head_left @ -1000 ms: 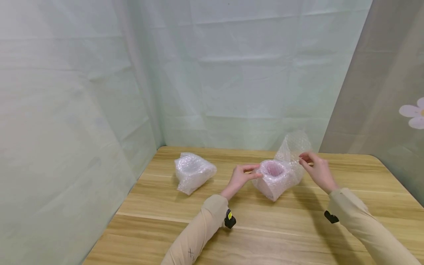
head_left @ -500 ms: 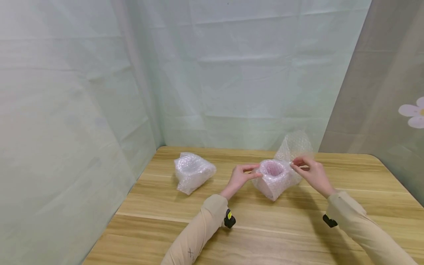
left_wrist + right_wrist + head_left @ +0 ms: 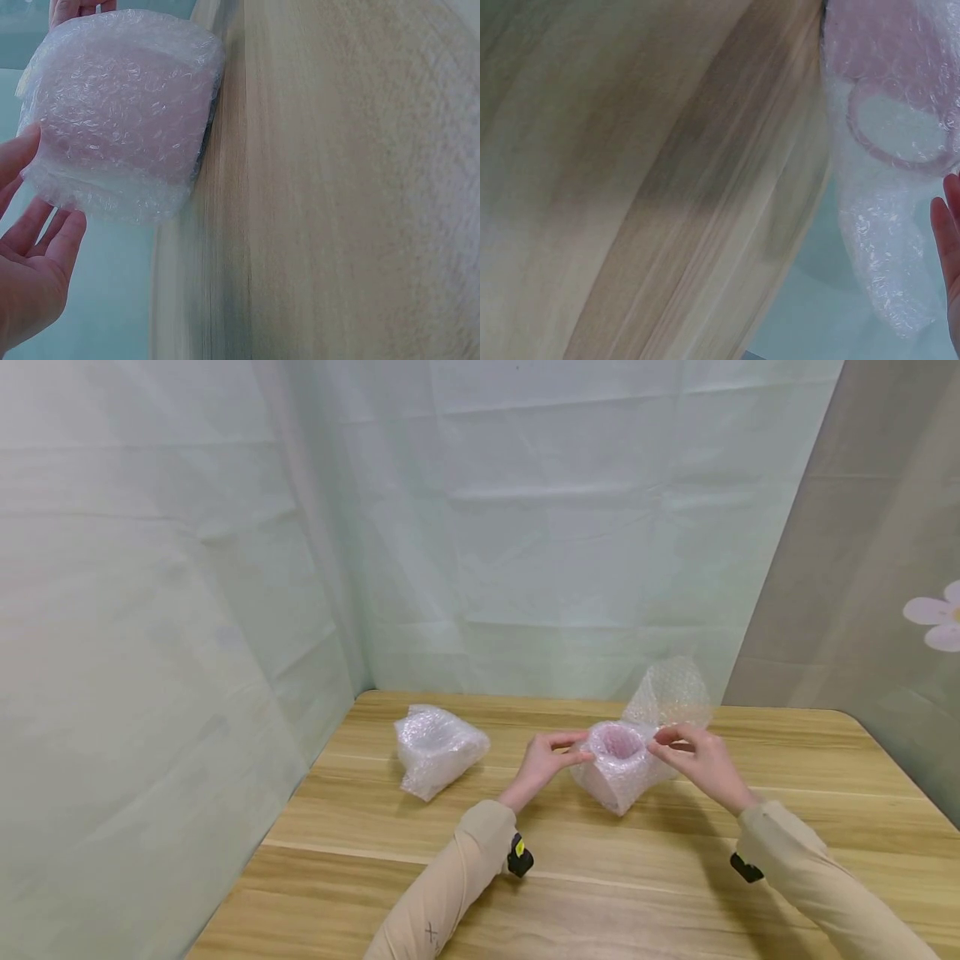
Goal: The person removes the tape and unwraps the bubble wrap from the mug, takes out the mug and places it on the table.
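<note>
Pink mug (image 3: 619, 742): upright, handle (image 3: 885, 157) toward right hand (image 3: 699, 765)
Left hand (image 3: 543, 762): thumb, fingers apart, grips mug's wrapped left side
Right hand: narrowly pinches bubble wrap (image 3: 628, 778) beside rim

Glossy, bumpy plastic bubble wrap (image 3: 633, 774) covered the pink mug (image 3: 619, 742); the other bundle (image 3: 441, 752) shone likewise. The tabletop (image 3: 600, 910) looked smooth and wood-grained, the backdrop (image 3: 555, 560) creased matt cloth.

1. My left hand (image 3: 543, 762) has room over brown wooden tabletop (image 3: 337, 843) toward a crumpled clear bubble-wrap bundle (image 3: 441, 753).
2. A round pink bubble-wrapped cup (image 3: 619, 774) blocks my right hand (image 3: 701, 766) leftward; a translucent plastic flap (image 3: 671, 689) rises beyond.
</note>
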The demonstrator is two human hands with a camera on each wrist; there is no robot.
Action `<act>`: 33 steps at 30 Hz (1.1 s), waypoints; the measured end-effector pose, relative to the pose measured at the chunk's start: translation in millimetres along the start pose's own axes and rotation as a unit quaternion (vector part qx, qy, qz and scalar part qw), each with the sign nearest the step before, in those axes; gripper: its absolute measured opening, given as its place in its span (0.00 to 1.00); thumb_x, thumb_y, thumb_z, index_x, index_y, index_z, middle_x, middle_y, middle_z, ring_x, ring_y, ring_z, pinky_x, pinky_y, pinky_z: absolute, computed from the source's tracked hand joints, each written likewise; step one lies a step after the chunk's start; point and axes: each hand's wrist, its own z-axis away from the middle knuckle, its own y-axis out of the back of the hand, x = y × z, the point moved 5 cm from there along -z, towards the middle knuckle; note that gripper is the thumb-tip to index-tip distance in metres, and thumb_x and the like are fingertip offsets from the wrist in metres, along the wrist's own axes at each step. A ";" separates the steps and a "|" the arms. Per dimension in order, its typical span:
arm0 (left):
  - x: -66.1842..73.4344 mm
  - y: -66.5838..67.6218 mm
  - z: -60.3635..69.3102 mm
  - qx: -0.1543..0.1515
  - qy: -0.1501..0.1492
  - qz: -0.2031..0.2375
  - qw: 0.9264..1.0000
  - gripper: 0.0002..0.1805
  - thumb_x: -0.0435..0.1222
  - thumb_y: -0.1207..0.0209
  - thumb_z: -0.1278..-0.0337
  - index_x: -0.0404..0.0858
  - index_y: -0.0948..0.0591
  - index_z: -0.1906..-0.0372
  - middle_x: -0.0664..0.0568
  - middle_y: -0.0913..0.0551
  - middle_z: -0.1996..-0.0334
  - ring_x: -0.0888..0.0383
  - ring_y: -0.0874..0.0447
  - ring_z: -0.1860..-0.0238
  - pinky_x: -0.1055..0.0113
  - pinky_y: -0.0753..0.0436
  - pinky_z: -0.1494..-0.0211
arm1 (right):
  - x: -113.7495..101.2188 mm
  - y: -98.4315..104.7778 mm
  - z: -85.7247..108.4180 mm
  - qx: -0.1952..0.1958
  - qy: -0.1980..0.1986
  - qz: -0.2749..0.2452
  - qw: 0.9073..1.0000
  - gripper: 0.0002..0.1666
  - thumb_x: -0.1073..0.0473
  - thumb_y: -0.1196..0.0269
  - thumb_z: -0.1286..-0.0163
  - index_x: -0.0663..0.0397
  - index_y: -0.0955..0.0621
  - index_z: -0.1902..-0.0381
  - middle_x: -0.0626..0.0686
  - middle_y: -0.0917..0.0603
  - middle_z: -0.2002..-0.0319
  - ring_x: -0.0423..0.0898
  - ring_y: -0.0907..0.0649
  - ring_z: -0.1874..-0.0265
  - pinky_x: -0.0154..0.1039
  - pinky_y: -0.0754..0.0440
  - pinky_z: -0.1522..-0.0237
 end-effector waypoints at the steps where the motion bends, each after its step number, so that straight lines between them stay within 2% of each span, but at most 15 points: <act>1: -0.7 -0.1 -0.3 0.000 -0.001 -0.003 1.000 0.19 0.34 0.31 0.59 0.35 0.18 0.56 0.52 0.19 0.56 0.59 0.24 0.53 0.71 0.26 0.54 | 0.2 -0.3 0.5 -0.001 0.002 0.001 1.000 0.13 0.52 0.37 0.40 0.55 0.21 0.61 0.52 0.20 0.62 0.54 0.21 0.60 0.49 0.23 0.59; 8: -0.8 0.5 -0.6 0.003 -0.004 -0.025 1.000 0.20 0.37 0.31 0.59 0.39 0.17 0.55 0.58 0.19 0.58 0.63 0.24 0.54 0.69 0.26 0.53 | -2.9 -3.9 2.8 0.004 0.044 0.035 0.998 0.17 0.54 0.33 0.44 0.56 0.20 0.60 0.53 0.19 0.60 0.55 0.21 0.59 0.53 0.24 0.60; 13: -1.6 0.2 -1.6 0.001 -0.002 -0.019 1.000 0.20 0.37 0.31 0.59 0.38 0.17 0.55 0.56 0.19 0.57 0.62 0.24 0.53 0.69 0.26 0.53 | -6.3 -7.0 3.7 0.017 0.077 0.067 0.995 0.21 0.54 0.30 0.49 0.58 0.19 0.58 0.53 0.20 0.59 0.53 0.23 0.57 0.52 0.27 0.57; 16: -0.6 0.2 -1.3 -0.001 -0.004 -0.014 1.000 0.20 0.35 0.32 0.58 0.36 0.18 0.55 0.53 0.19 0.56 0.58 0.24 0.52 0.66 0.26 0.52 | -8.0 -8.9 4.9 0.020 0.085 0.073 0.993 0.23 0.55 0.29 0.51 0.60 0.19 0.58 0.54 0.20 0.59 0.53 0.24 0.57 0.53 0.28 0.56; 21: 18.9 1.3 6.5 -0.012 -0.012 0.007 1.000 0.19 0.29 0.33 0.57 0.28 0.20 0.55 0.43 0.21 0.55 0.46 0.26 0.50 0.63 0.26 0.51 | -10.1 -10.6 6.4 0.023 0.085 0.064 0.994 0.23 0.56 0.29 0.51 0.62 0.19 0.59 0.55 0.20 0.60 0.54 0.24 0.58 0.55 0.28 0.57; 24: 32.7 1.8 12.3 -0.018 -0.015 -0.003 1.000 0.19 0.27 0.35 0.56 0.26 0.21 0.55 0.41 0.21 0.55 0.45 0.26 0.50 0.66 0.26 0.52 | -10.2 -11.3 7.3 0.022 0.084 0.065 0.994 0.22 0.56 0.29 0.51 0.62 0.19 0.60 0.54 0.20 0.61 0.54 0.23 0.59 0.54 0.27 0.58; 32: 43.9 0.4 14.0 -0.042 -0.030 -0.040 0.998 0.19 0.28 0.36 0.53 0.25 0.23 0.53 0.40 0.23 0.53 0.47 0.26 0.50 0.70 0.26 0.52 | -9.6 -10.4 7.2 0.022 0.086 0.063 0.994 0.20 0.56 0.29 0.51 0.61 0.18 0.61 0.52 0.20 0.62 0.52 0.23 0.59 0.52 0.25 0.60; 33: 40.1 0.1 11.5 -0.043 -0.034 -0.045 0.997 0.19 0.29 0.36 0.53 0.26 0.22 0.53 0.41 0.22 0.53 0.49 0.26 0.50 0.70 0.26 0.52 | -9.6 -10.1 6.8 0.022 0.085 0.065 0.994 0.20 0.56 0.29 0.51 0.61 0.18 0.61 0.52 0.20 0.62 0.51 0.23 0.60 0.52 0.25 0.60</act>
